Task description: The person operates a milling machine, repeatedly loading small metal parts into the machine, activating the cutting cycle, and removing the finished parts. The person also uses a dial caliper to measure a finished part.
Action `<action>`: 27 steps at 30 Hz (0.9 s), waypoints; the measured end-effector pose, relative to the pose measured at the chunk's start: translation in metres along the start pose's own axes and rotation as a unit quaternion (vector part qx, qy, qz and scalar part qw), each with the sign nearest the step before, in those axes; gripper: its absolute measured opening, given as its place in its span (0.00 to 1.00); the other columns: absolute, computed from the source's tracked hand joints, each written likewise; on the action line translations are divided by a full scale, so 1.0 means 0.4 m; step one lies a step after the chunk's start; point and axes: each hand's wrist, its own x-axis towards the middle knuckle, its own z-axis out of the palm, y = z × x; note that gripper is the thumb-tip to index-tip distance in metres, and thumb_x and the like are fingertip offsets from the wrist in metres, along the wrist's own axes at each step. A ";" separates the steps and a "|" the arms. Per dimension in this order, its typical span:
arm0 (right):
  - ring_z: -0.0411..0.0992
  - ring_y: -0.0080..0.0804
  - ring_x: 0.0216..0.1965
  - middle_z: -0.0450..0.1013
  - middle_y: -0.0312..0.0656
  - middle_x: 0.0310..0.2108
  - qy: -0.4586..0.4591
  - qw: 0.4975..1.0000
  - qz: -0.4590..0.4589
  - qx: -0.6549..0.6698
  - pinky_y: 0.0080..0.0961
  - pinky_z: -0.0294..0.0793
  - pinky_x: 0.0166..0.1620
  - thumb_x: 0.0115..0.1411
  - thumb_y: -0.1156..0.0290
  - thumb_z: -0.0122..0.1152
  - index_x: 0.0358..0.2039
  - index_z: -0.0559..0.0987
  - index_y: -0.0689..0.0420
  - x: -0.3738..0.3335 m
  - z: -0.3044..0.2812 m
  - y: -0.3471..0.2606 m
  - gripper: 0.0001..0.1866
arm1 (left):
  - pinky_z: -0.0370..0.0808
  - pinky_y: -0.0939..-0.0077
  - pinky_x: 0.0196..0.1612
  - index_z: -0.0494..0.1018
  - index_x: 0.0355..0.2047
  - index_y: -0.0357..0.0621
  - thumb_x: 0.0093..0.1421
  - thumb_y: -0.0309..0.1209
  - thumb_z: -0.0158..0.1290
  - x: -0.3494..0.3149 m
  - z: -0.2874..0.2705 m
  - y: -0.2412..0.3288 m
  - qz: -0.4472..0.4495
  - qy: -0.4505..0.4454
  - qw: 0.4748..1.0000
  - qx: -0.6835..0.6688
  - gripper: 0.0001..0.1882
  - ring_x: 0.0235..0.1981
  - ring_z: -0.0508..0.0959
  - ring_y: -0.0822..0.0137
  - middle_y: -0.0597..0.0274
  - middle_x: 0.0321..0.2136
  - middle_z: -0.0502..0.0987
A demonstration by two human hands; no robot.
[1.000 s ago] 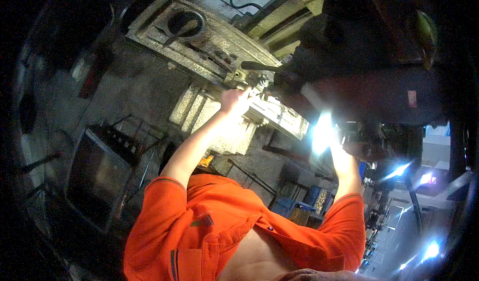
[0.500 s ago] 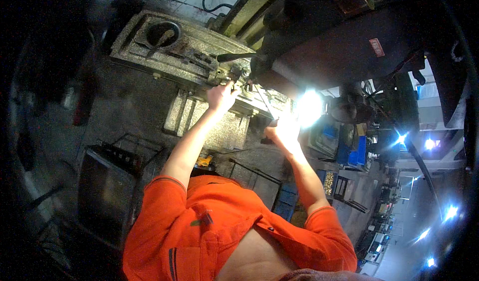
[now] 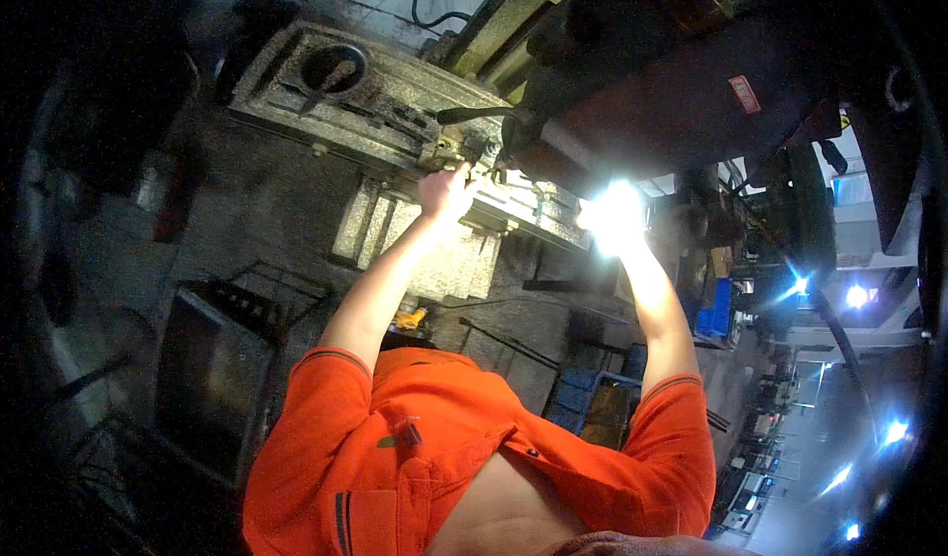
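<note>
My left hand (image 3: 444, 197) reaches to the front of a small metal vise-like fixture (image 3: 454, 148) on the machine table (image 3: 405, 84). Its fingers are drawn together at the fixture's lower edge, and whatever they pinch is too small to make out. My right hand (image 3: 610, 228) is raised beside a bright work lamp (image 3: 620, 200) at the right end of the table. Glare washes out its fingers and anything in them. Just above the fixture a dark lever handle (image 3: 479, 115) sticks out leftward from the dark machine head (image 3: 652, 92).
A round dark dish (image 3: 334, 68) sits on the table's left part. Below the table is a lit metal ledge (image 3: 434, 250). A dark box-like cart (image 3: 212, 383) stands at lower left, a yellow tool (image 3: 410, 318) near my waist, blue bins (image 3: 716, 309) to the right.
My right hand has moved right and slightly up, into the lamp's glare. The thin rod at its fingers no longer shows. My left hand stays at the fixture, and the view has shifted slightly.
</note>
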 end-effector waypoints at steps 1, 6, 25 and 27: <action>0.64 0.34 0.17 0.67 0.35 0.10 0.001 1.000 0.011 0.013 0.33 0.65 0.29 0.34 0.55 0.61 0.12 0.77 0.52 0.007 -0.003 -0.012 0.14 | 0.70 0.68 0.19 0.75 0.37 0.51 0.48 0.53 0.55 0.003 -0.005 -0.001 -0.007 -0.007 1.000 -0.008 0.23 0.16 0.75 0.61 0.59 0.15 0.75; 0.65 0.35 0.20 0.68 0.37 0.14 0.065 0.967 -0.040 -0.241 0.30 0.67 0.28 0.29 0.63 0.61 0.13 0.76 0.54 -0.008 -0.056 -0.130 0.10 | 0.73 0.66 0.28 0.75 0.37 0.50 0.49 0.47 0.56 -0.005 -0.072 -0.007 -0.011 -0.066 0.997 -0.045 0.19 0.24 0.78 0.59 0.55 0.23 0.77; 0.73 0.39 0.34 0.73 0.45 0.34 0.216 0.965 0.102 0.107 0.32 0.73 0.38 0.41 0.60 0.59 0.45 0.71 0.54 -0.049 0.190 0.015 0.28 | 0.73 0.73 0.33 0.74 0.38 0.38 0.49 0.30 0.58 0.056 -0.842 0.144 0.242 0.141 0.959 0.036 0.15 0.27 0.77 0.62 0.53 0.29 0.77; 0.75 0.39 0.34 0.75 0.44 0.33 0.143 0.962 0.200 0.117 0.31 0.74 0.38 0.43 0.59 0.56 0.40 0.75 0.49 -0.076 0.228 0.031 0.21 | 0.72 0.74 0.36 0.74 0.38 0.41 0.48 0.28 0.60 0.073 -0.920 0.232 0.374 0.251 0.886 0.113 0.16 0.31 0.77 0.63 0.55 0.31 0.77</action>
